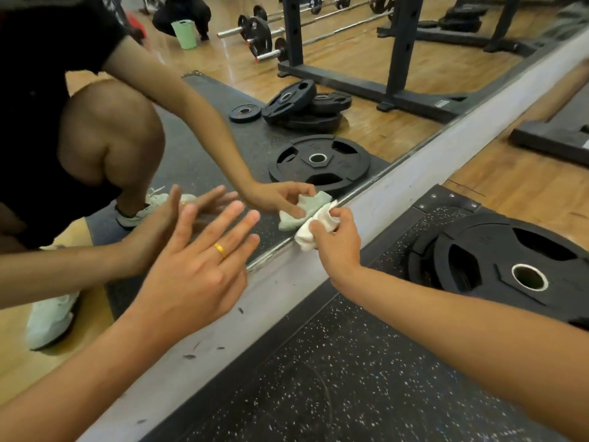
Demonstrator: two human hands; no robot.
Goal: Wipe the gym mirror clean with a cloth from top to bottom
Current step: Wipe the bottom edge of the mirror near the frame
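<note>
The cloth (pixel 310 232) is white, and its reflection in the mirror (pixel 366 59) looks pale green. The ring (pixel 220 249) on the left hand (pixel 197 266) is gold, the weight plate (pixel 497 266) is black with a silver centre, and the mat (pixel 334 378) is black with small white speckles. The floor (pixel 516 186) is honey-brown wood, and the strip (pixel 398 193) under the glass is light grey with dark marks.

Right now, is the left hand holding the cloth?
No, the right hand pinches the white cloth at the bottom edge of the mirror, while the left hand is spread open, holding nothing.
</note>
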